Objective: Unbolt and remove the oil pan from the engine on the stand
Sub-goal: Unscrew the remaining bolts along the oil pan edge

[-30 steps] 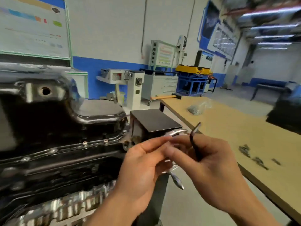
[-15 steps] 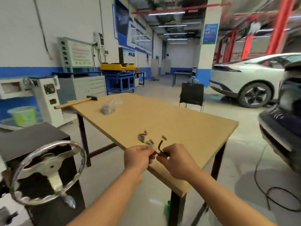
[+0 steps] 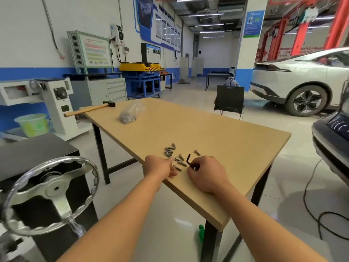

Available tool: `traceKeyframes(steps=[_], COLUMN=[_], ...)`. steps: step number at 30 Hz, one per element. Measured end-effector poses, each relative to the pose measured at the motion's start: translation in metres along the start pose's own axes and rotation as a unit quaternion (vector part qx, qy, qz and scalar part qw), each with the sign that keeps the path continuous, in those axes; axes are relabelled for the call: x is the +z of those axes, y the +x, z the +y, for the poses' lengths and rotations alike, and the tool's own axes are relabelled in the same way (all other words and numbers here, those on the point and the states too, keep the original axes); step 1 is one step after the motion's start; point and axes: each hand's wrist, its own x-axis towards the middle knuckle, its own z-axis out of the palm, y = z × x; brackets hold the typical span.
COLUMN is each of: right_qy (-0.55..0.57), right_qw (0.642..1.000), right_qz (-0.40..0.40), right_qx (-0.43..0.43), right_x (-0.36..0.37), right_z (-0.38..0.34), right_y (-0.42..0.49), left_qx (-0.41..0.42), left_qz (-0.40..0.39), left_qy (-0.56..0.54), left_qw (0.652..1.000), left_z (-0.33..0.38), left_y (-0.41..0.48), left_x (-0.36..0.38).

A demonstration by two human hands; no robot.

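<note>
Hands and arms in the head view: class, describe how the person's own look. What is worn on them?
The left arm and right arm are bare from the frame's lower edge to the wrists; no sleeves show. The left hand and right hand wear no gloves. No watch, bracelet, ring or marking is visible.

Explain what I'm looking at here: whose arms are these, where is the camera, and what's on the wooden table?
There is no robot. One wide-angle camera sits on a person's head, looking forward and down, so both bare arms are the wearer's. The right hand pinches a black L-shaped hex key at the table. The left hand is curled beside loose bolts; whether it grips one is unclear. Farther back lie a hammer and a clear bag of hardware. The shiny handwheel at lower left is part of nearby equipment; the engine is out of view.
</note>
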Motion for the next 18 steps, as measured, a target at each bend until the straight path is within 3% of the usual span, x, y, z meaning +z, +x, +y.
traceKeyframes(steps=[6, 10, 13, 15, 18], right_qy=[0.016, -0.001, 0.013, 0.104, 0.294], right_qw=[1.0, 0.999, 0.999, 0.995, 0.952], right_qz=[-0.015, -0.014, -0.003, -0.004, -0.056], right_qx=[0.004, 0.048, 0.034, -0.004, -0.064], right_x=[-0.007, -0.01, -0.003, 0.004, 0.004], right_z=[-0.003, -0.018, -0.046, -0.088, -0.178], right_y=[-0.006, -0.01, -0.024, -0.04, -0.072], left_qx=[-0.006, 0.022, 0.058, 0.092, 0.132], left_qz=[-0.104, -0.103, -0.12, -0.11, -0.041], left_qy=[-0.119, -0.062, -0.002, 0.019, -0.004], left_qw=[0.987, 0.992, 0.991, 0.99, 0.99], left_z=[-0.011, -0.042, -0.061, -0.061, -0.049], left_y=[-0.035, -0.065, -0.089, -0.104, -0.124], left_x=[-0.038, -0.093, -0.149, -0.185, -0.234])
